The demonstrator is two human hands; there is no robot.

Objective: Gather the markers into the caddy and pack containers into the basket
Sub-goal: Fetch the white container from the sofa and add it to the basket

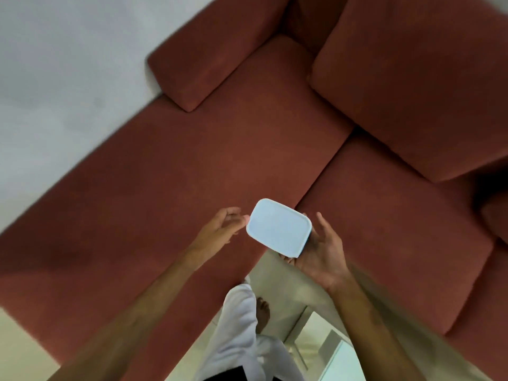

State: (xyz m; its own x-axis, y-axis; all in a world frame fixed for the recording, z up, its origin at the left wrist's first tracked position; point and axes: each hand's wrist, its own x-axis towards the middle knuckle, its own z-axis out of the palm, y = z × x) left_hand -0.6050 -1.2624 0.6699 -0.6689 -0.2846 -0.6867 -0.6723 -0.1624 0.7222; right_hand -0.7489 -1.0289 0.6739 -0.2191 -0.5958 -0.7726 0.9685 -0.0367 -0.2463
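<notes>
A pale blue rectangular container (279, 228) with a lid is held in the air over the front edge of a red sofa. My right hand (321, 251) cradles it from below and from the right side. My left hand (225, 228) is open with fingers spread, its fingertips just at the container's left edge. No markers, caddy or basket are in view. The picture is blurred by motion.
The red sofa (192, 174) fills most of the view, with a loose cushion (217, 59) at the back left and back cushions (417, 86) on the right. A pale floor (286, 287) and a glass table corner (330, 350) lie below my arms.
</notes>
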